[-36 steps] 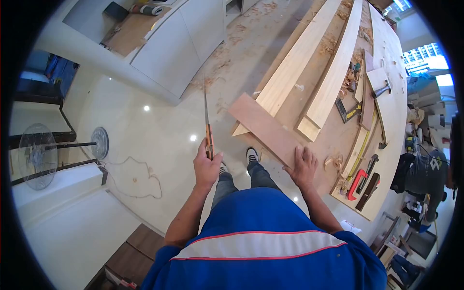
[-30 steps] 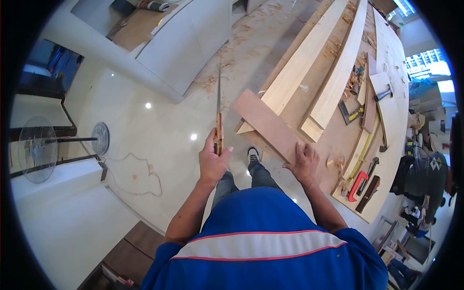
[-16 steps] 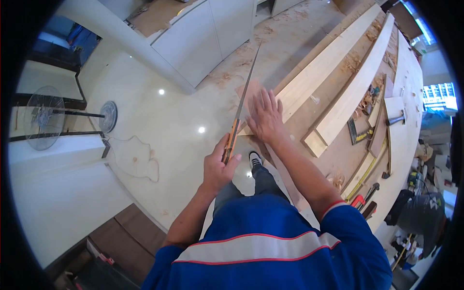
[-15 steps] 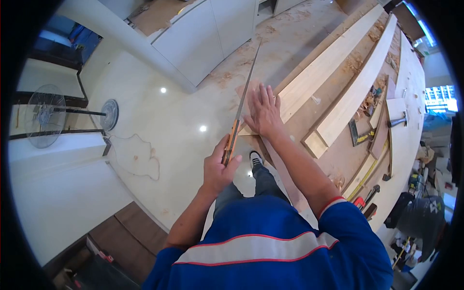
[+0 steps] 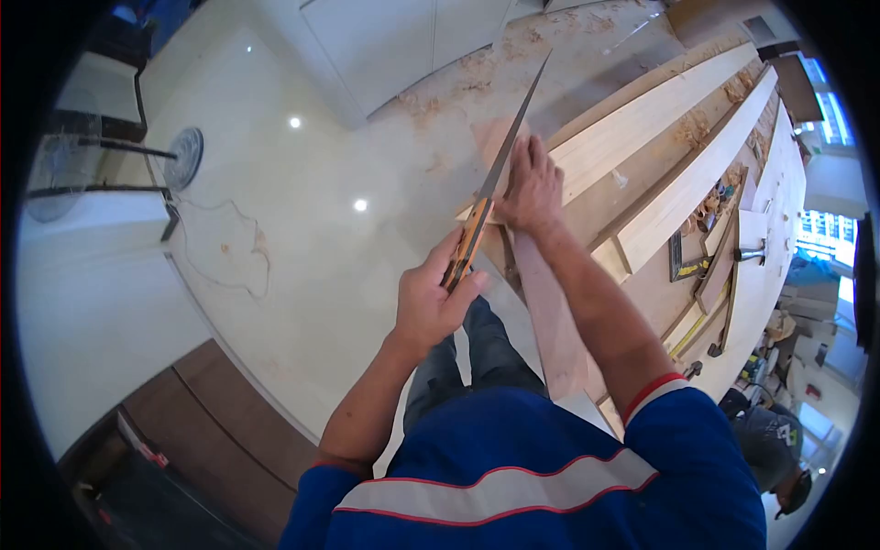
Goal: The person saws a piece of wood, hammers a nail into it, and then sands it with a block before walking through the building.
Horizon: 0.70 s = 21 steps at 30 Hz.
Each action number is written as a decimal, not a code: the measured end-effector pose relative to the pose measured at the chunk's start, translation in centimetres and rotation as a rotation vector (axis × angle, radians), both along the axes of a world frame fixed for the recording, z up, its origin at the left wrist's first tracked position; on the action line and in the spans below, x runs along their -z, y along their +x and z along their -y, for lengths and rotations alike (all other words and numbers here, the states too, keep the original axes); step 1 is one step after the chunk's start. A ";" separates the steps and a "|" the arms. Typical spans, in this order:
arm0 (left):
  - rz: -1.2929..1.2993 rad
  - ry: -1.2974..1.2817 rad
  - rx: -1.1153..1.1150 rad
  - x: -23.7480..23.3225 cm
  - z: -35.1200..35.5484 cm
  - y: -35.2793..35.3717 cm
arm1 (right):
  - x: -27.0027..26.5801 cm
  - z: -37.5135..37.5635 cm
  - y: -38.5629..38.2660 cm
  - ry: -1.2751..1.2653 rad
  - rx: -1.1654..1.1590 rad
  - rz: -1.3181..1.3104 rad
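Observation:
My left hand (image 5: 431,298) is wrapped round the orange and black handle of a handsaw (image 5: 515,137). The saw's long tapering blade points up and away, tilted to the right. Close beside the blade, my right hand (image 5: 534,192) is on the near end of a pale wooden board (image 5: 642,124), its fingers bent and drawn together over the wood. The hand hides that end of the board in part. Further right lies a second pale board (image 5: 687,174), roughly alongside the first.
A worktable with wood shavings carries a hammer (image 5: 750,253), a black square (image 5: 676,261) and several offcuts. On the left stand a fan (image 5: 186,156) and its cord on the glossy floor. Another person (image 5: 770,449) is at the lower right. White cabinets (image 5: 385,55) stand ahead.
The saw has swung to the right and its blade face now shows wider. My right hand's spread fingers have closed over the board end. The view has shifted, and another person's head now shows.

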State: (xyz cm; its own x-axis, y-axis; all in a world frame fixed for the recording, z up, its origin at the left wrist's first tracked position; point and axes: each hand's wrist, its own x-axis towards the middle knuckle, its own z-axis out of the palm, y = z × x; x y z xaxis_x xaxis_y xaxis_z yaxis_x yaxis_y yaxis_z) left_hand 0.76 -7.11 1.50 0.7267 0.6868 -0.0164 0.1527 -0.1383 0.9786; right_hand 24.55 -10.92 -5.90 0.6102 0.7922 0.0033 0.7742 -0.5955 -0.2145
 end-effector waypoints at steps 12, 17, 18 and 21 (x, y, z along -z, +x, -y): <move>0.017 -0.313 -0.080 1.3 0.4 -1.7 | 2.7 -1.6 2.5 0.226 0.112 0.029; 0.030 -0.231 -0.075 0.7 0.7 -0.9 | 4.6 -1.9 2.7 0.152 0.096 0.181; 0.008 -0.233 -0.070 0.6 0.7 -0.8 | 4.1 -2.1 2.7 0.122 0.110 0.141; -0.056 -0.226 -0.054 1.9 1.4 -0.6 | 3.3 -2.1 3.1 0.048 0.152 0.040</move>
State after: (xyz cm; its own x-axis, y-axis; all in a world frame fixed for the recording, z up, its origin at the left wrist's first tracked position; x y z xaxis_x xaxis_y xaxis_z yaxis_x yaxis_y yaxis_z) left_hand 0.12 -8.54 -0.41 0.6828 0.6986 -0.2137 0.2093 0.0932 0.9734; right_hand 27.61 -8.86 -9.17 0.7216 0.6892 0.0656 0.6845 -0.6961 -0.2164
